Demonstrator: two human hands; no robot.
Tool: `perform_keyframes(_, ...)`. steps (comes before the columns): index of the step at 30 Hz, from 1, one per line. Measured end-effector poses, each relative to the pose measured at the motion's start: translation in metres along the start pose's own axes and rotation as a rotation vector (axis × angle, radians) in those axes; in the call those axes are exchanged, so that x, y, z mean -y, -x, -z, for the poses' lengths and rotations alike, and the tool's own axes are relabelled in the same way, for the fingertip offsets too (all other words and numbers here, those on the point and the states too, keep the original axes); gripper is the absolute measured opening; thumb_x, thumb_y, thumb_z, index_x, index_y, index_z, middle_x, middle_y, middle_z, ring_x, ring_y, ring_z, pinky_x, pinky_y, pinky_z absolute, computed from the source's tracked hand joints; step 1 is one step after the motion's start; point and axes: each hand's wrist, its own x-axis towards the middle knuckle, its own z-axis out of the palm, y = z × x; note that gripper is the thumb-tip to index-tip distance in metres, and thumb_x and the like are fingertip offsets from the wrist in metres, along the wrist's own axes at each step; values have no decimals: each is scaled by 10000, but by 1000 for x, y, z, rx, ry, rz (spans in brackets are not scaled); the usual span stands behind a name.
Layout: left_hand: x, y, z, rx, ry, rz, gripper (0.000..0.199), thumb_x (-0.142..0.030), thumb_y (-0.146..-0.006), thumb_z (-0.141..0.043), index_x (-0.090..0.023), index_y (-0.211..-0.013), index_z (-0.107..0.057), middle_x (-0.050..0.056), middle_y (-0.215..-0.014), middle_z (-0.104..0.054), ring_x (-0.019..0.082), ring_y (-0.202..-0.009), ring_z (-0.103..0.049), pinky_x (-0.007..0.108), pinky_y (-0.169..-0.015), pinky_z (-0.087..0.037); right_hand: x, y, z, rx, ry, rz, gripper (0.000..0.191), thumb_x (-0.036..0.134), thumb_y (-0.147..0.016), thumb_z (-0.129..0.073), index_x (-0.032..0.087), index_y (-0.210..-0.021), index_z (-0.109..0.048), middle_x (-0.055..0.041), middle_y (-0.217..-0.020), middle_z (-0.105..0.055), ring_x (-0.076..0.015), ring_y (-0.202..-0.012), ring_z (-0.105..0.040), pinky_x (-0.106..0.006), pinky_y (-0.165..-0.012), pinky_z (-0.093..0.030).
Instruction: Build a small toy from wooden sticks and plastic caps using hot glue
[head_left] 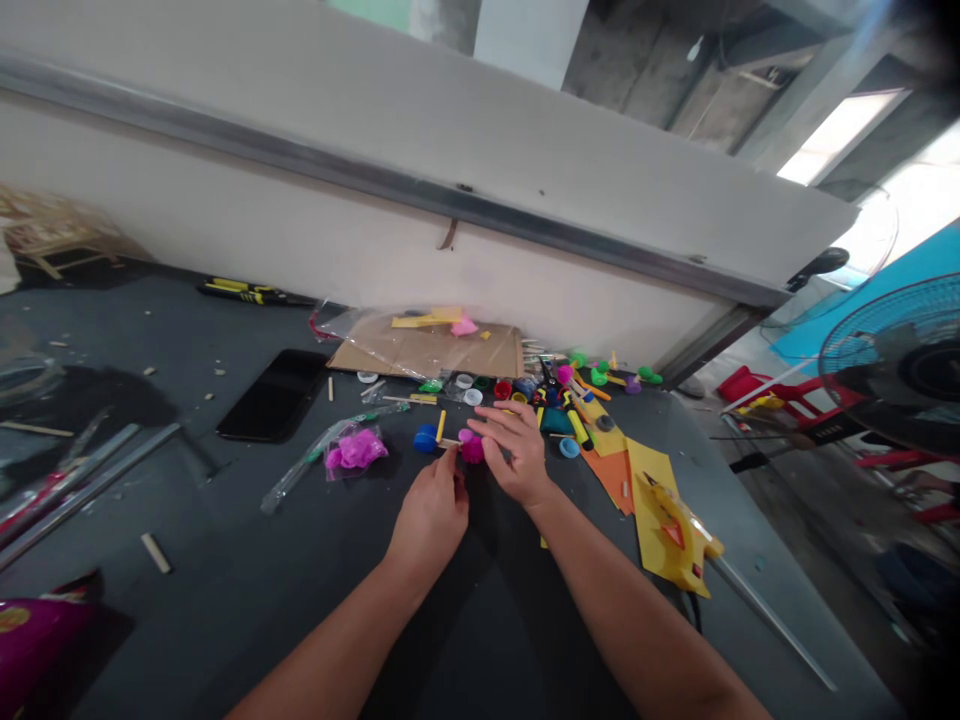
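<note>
My left hand (433, 505) is closed, with thumb and forefinger pinching a thin wooden stick (448, 443). The stick reaches toward a small magenta clay lump (471, 447) between my hands. My right hand (512, 450) touches the right side of that lump, its fingers bent and spread apart over it. Just left of my hands are a blue round cap (424, 438) and a short yellow stick (442, 427). More magenta clay (357, 449) sits on a clear bag farther left.
A black phone (274, 396) lies at the left, near metal tubes (90, 490). Behind is cardboard (427, 350) under plastic film. At the right, a yellow glue gun (682, 540) rests on yellow paper (651, 470), near pliers (574, 415) and orange paper (611, 480).
</note>
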Motion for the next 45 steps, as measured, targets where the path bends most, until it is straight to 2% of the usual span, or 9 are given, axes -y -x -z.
perform_keyframes(7, -1, 0, 1, 6, 5, -6, 434, -91, -782, -420, -113, -1214, -457, 118, -947, -636, 220, -870, -593, 380, -804, -477, 2, -1, -2, 32, 31, 37, 258, 215, -788, -538, 307, -980, -684, 13, -1104, -647, -235, -1119, -476, -466, -951, -381)
perform_keyframes(14, 0, 0, 1, 20, 11, 10, 482, -75, -755, -442, -115, -1235, -441, 102, -938, -629, 211, -877, -593, 362, -823, -471, 4, -4, -1, -19, -35, -103, 356, 266, -812, -511, 255, -1163, -571, -34, -1129, -630, -228, -1106, -487, -442, -956, -383)
perform_keyframes(28, -1, 0, 2, 8, 6, -12, 396, -91, -779, -426, -125, -1170, -483, 115, -953, -630, 218, -872, -591, 357, -793, -468, 12, -6, -12, 21, -114, -194, 182, 287, -739, -635, 230, -912, -636, -58, -1088, -618, -237, -1113, -474, -425, -983, -352)
perform_keyframes(30, 0, 0, 2, -8, 23, -8, 389, -96, -783, -429, -133, -1167, -479, 102, -931, -634, 211, -859, -596, 347, -787, -466, 8, -5, -14, -48, -205, -259, 289, 330, -757, -616, 222, -1024, -589, -75, -1114, -599, -233, -1101, -490, -416, -956, -379)
perform_keyframes(32, -2, 0, 4, -25, 51, 7, 334, -113, -791, -433, -156, -1116, -500, 76, -886, -637, 198, -830, -602, 322, -757, -465, 0, -4, -16, -224, -338, -380, 346, 362, -822, -526, 196, -1125, -506, -99, -1109, -588, -211, -1035, -535, -383, -877, -434)
perform_keyframes(35, -9, 2, 9, 1, 67, -6, 173, -167, -820, -431, -195, -954, -536, 30, -791, -625, 167, -738, -593, 269, -665, -440, -16, -3, -15, -581, -499, -567, 262, 366, -880, -407, 179, -1053, -468, -49, -848, -607, -139, -702, -581, -279, -626, -471)
perform_keyframes(37, -13, 4, 12, 68, 38, -73, 126, -208, -846, -415, -207, -856, -540, 5, -714, -603, 145, -666, -572, 243, -607, -400, -23, -5, -10, -736, -573, -622, 197, 374, -870, -425, 198, -948, -463, 39, -638, -518, -91, -489, -476, -217, -477, -398)
perform_keyframes(42, -19, 9, 13, 281, -144, -306, 257, -310, -882, -376, -208, -708, -536, -2, -617, -582, 134, -591, -549, 243, -545, -320, -23, -19, 17, -902, -695, -540, 144, 353, -860, -457, 222, -806, -432, 106, -478, -358, -64, -377, -327, -170, -381, -264)
perform_keyframes(45, -18, 9, 12, 311, -219, -353, 295, -335, -888, -363, -207, -690, -541, 6, -621, -600, 139, -595, -559, 253, -538, -300, -20, -27, 34, -851, -689, -538, 122, 333, -849, -467, 220, -810, -448, 103, -484, -357, -60, -382, -314, -167, -379, -256)
